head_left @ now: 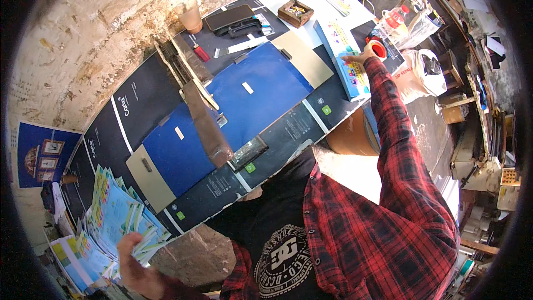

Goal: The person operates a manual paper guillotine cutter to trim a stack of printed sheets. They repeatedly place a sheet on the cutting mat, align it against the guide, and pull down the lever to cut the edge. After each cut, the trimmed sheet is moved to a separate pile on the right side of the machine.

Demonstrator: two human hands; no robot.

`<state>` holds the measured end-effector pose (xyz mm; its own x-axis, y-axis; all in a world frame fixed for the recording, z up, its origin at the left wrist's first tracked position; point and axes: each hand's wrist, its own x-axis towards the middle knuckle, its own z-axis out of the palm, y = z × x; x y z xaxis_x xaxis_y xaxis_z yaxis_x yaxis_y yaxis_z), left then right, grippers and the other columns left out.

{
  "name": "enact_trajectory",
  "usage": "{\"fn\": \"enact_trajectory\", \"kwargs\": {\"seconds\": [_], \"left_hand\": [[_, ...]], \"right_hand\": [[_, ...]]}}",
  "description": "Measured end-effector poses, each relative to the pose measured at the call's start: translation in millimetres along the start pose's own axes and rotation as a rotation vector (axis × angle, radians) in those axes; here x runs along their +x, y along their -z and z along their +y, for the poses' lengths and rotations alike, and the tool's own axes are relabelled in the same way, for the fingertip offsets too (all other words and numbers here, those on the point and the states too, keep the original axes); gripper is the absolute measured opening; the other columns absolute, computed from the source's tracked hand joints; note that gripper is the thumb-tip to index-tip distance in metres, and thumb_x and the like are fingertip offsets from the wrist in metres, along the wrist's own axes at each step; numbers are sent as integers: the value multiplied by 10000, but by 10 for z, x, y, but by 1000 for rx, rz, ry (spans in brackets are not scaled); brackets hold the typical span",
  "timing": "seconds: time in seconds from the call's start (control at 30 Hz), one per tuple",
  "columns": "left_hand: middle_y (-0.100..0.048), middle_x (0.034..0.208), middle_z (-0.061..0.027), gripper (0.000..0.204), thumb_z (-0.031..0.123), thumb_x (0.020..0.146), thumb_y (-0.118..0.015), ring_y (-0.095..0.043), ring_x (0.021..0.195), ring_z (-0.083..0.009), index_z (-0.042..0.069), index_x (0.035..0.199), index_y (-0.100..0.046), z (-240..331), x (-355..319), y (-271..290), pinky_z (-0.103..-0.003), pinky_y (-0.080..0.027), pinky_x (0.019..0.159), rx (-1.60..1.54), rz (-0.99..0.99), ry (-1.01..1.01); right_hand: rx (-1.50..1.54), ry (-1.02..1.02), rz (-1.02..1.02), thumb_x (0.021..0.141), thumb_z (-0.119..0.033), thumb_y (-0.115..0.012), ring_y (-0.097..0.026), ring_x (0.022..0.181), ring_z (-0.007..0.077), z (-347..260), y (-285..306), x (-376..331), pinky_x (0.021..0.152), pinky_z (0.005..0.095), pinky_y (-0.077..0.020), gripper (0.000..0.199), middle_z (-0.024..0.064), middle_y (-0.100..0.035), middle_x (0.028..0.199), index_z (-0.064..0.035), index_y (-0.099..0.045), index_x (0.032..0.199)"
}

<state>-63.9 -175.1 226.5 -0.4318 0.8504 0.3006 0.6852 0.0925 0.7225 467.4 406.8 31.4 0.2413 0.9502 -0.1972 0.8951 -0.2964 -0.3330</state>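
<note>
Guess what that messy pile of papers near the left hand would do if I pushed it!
The pile of papers would probably slide and spill, because it's fanned out unevenly. The papers look thin, so one picked up alone would likely flop. Gathered together, they might feel heavier, since there are many.
</note>
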Motion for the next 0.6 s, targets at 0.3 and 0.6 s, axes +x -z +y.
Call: {"fn": "enact_trajectory", "kwargs": {"seconds": [0.3, 0.6], "left_hand": [[-715, 1056, -139, 473, 370, 792, -781, -656, 982, -362, 26, 1086, -645, 780, 567, -1007, -516, -474, 896, -163, -451, -519], [-712, 1039, -169, 444, 343, 833, -745, -656, 985, -355, -24, 1069, -664, 562, 189, -867, -477, -472, 908, -125, -308, -120]], "right_hand": [[-117, -132, 8, 423, -813, -790, -399, 1377, 378, -689, 108, -660, 1109, 535, -339, 1510, 253, -414, 1464, -55, -119, 1543], [-213, 135, -187, 365, -788, -824, -397, 1359, 452, -410, -239, 205, 1111, 421, -376, 1638, 346, -366, 1458, -20, 15, 1543]]}}
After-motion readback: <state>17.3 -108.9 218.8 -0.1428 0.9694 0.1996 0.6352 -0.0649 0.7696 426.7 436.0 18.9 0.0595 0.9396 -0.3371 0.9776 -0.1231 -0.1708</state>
